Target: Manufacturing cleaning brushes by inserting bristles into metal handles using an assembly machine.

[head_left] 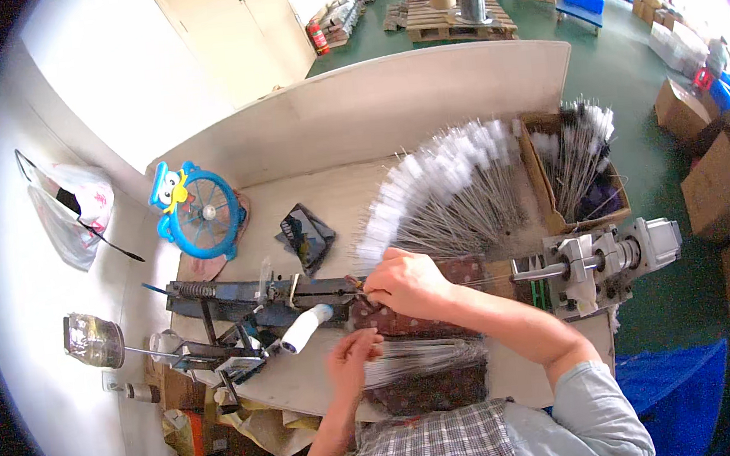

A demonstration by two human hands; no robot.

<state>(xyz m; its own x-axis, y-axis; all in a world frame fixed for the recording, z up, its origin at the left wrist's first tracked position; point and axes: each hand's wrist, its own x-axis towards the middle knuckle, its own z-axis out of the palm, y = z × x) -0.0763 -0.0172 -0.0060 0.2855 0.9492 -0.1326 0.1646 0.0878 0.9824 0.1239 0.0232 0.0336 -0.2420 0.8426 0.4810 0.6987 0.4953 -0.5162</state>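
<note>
Hands: 2, left hand [352, 361] gripping wire bundle [420, 359], right hand [404, 283] fingers pinching 1 wire [508, 279].

The right hand [405, 283] covers the spot where it meets the long metal machine [301, 290], so its fingertips are hidden. The left hand [352, 358] is blurry, and what it pinches is too thin to make out. The bundle of wires [420, 360] blurs into one grey streak. The person's body is cut off by the near edge.
</note>
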